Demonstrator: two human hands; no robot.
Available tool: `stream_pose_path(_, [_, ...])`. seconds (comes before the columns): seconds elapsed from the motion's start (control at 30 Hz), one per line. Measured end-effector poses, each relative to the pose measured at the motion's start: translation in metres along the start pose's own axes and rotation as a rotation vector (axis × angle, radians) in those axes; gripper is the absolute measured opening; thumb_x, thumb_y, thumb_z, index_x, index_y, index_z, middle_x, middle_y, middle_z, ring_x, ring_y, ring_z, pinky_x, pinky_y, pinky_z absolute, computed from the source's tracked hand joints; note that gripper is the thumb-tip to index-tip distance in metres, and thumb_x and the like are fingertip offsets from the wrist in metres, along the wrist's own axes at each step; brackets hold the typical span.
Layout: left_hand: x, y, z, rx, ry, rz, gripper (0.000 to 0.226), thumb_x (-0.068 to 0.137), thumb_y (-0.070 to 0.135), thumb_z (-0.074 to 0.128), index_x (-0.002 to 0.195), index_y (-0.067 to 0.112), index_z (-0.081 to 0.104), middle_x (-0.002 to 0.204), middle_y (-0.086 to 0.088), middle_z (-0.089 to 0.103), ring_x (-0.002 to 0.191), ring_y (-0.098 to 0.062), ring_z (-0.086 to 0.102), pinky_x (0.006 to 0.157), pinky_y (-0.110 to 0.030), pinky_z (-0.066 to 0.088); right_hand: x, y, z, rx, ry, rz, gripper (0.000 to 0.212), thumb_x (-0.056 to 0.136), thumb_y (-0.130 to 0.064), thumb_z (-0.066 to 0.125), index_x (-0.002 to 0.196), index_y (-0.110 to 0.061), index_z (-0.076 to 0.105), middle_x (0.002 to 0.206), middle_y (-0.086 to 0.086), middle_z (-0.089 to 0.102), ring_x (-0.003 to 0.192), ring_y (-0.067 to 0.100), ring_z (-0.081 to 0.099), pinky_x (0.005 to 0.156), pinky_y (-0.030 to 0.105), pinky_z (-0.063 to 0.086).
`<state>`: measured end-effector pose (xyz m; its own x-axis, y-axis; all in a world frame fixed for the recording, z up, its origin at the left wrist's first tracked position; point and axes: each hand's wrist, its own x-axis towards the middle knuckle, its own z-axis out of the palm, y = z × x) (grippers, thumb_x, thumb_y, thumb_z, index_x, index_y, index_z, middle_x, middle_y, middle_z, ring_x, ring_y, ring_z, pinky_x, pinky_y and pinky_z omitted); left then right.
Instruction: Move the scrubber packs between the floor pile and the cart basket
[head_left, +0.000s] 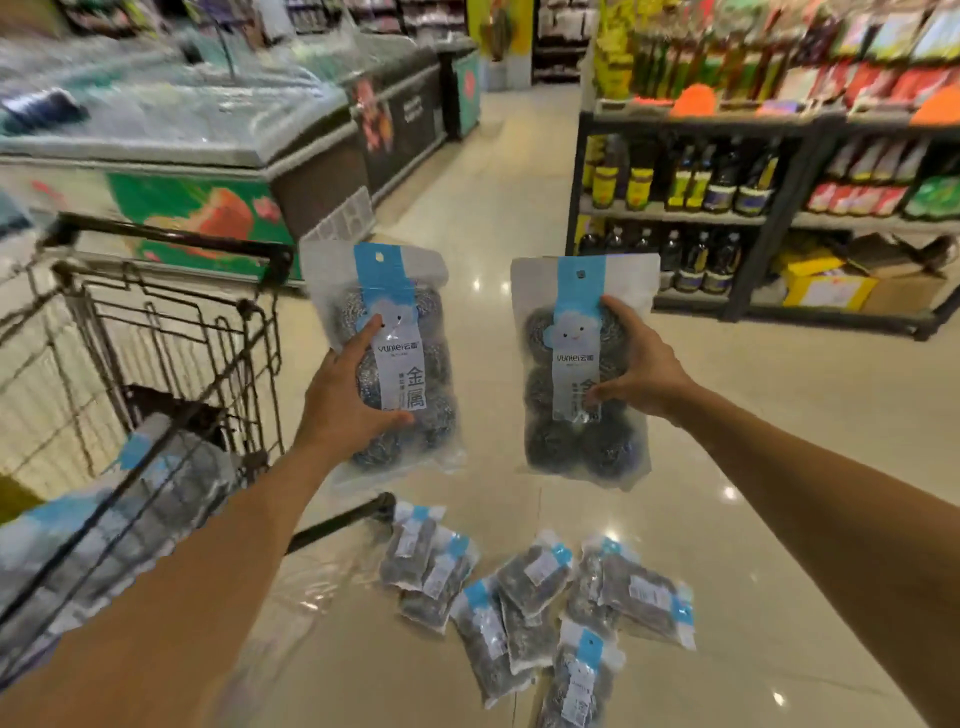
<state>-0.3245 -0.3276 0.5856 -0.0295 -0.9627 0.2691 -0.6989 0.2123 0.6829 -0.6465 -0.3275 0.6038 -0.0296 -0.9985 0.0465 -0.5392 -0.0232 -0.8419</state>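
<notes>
My left hand grips a clear packet of steel wool scourers with a blue and white label, held upright in front of me. My right hand grips a second, matching scourer packet by its right side, level with the first. Both packets hang above the shop floor, a short gap between them. Below them several more scourer packets lie scattered on the tiles.
A wire shopping trolley stands at my left with more packets at its near end. Chest freezers line the left side. Shelves of bottles and cardboard boxes stand on the right. The tiled aisle runs ahead.
</notes>
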Motion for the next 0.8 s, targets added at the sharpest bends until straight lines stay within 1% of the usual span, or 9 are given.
stream_pose_path(0.13, [-0.018, -0.010, -0.106, 0.028, 0.233, -0.029, 0.114, 0.052, 0.022, 0.091, 0.146, 0.030, 0.027, 0.137, -0.009, 0.046, 0.120, -0.019, 0.044, 0.090, -0.024, 0.036, 0.032, -0.100, 0.050, 0.090, -0.112, -0.193, 0.109, 0.060, 0.014, 0.078, 0.147, -0.022, 0.024, 0.135, -0.002, 0.041, 0.117, 0.008, 0.039, 0.082, 0.010, 0.036])
stream_pose_path(0.3, [-0.060, -0.065, -0.209, 0.058, 0.458, -0.158, 0.115, 0.049, 0.019, 0.092, 0.145, 0.031, 0.030, 0.136, -0.009, 0.048, 0.120, -0.019, 0.046, 0.094, -0.035, 0.046, 0.063, -0.201, 0.153, 0.094, -0.320, -0.377, 0.110, 0.056, 0.012, 0.080, 0.146, -0.019, 0.025, 0.135, 0.002, 0.044, 0.122, 0.015, 0.042, 0.093, 0.017, 0.034])
stream_pose_path(0.43, [-0.086, -0.124, -0.259, 0.047, 0.574, -0.275, 0.114, 0.051, 0.014, 0.091, 0.146, 0.025, 0.030, 0.136, 0.002, 0.046, 0.121, -0.013, 0.044, 0.089, -0.030, 0.046, 0.080, -0.262, 0.256, 0.065, -0.492, -0.491, 0.109, 0.057, 0.012, 0.079, 0.146, -0.014, 0.024, 0.134, 0.004, 0.041, 0.121, 0.013, 0.038, 0.085, 0.010, 0.031])
stream_pose_path(0.5, [-0.092, -0.156, -0.274, 0.001, 0.594, -0.311, 0.113, 0.052, 0.011, 0.091, 0.146, 0.023, 0.029, 0.132, 0.010, 0.042, 0.122, -0.006, 0.039, 0.094, -0.032, 0.046, 0.090, -0.284, 0.309, 0.023, -0.569, -0.517, 0.112, 0.055, 0.007, 0.082, 0.146, -0.020, 0.023, 0.135, 0.002, 0.041, 0.122, 0.015, 0.040, 0.095, 0.018, 0.035])
stream_pose_path(0.53, [-0.093, -0.173, -0.279, -0.003, 0.596, -0.335, 0.113, 0.052, 0.010, 0.091, 0.146, 0.024, 0.029, 0.133, 0.009, 0.043, 0.121, -0.005, 0.038, 0.092, -0.027, 0.048, 0.094, -0.295, 0.331, 0.014, -0.610, -0.507, 0.116, 0.051, 0.002, 0.084, 0.145, -0.025, 0.023, 0.135, 0.001, 0.041, 0.122, 0.017, 0.042, 0.101, 0.027, 0.037])
stream_pose_path(0.6, [-0.093, -0.203, -0.285, -0.016, 0.582, -0.411, 0.113, 0.052, 0.011, 0.091, 0.145, 0.029, 0.028, 0.138, 0.003, 0.044, 0.120, -0.004, 0.038, 0.077, -0.009, 0.046, 0.107, -0.306, 0.371, 0.029, -0.700, -0.494, 0.125, 0.038, -0.011, 0.085, 0.143, -0.036, 0.022, 0.139, 0.001, 0.040, 0.123, 0.027, 0.047, 0.101, 0.050, 0.042])
stream_pose_path(0.63, [-0.092, -0.216, -0.288, -0.036, 0.573, -0.439, 0.113, 0.053, 0.010, 0.090, 0.145, 0.030, 0.028, 0.139, 0.002, 0.044, 0.119, -0.004, 0.038, 0.072, -0.004, 0.045, 0.116, -0.309, 0.389, 0.045, -0.726, -0.494, 0.126, 0.035, -0.012, 0.084, 0.142, -0.038, 0.023, 0.142, 0.003, 0.039, 0.123, 0.030, 0.048, 0.098, 0.056, 0.044])
stream_pose_path(0.73, [-0.082, -0.247, -0.292, -0.057, 0.585, -0.500, 0.113, 0.054, 0.010, 0.090, 0.145, 0.030, 0.028, 0.130, 0.008, 0.042, 0.116, -0.003, 0.037, 0.077, -0.007, 0.041, 0.134, -0.315, 0.427, 0.024, -0.760, -0.467, 0.120, 0.046, 0.006, 0.083, 0.143, -0.034, 0.024, 0.144, 0.005, 0.037, 0.125, 0.033, 0.046, 0.096, 0.058, 0.045])
stream_pose_path(0.8, [-0.073, -0.266, -0.290, -0.083, 0.595, -0.541, 0.111, 0.053, 0.008, 0.090, 0.144, 0.028, 0.030, 0.122, 0.011, 0.040, 0.114, -0.004, 0.038, 0.079, -0.008, 0.040, 0.147, -0.318, 0.448, -0.006, -0.763, -0.442, 0.116, 0.051, 0.009, 0.082, 0.143, -0.033, 0.024, 0.143, 0.006, 0.037, 0.125, 0.032, 0.045, 0.097, 0.056, 0.045])
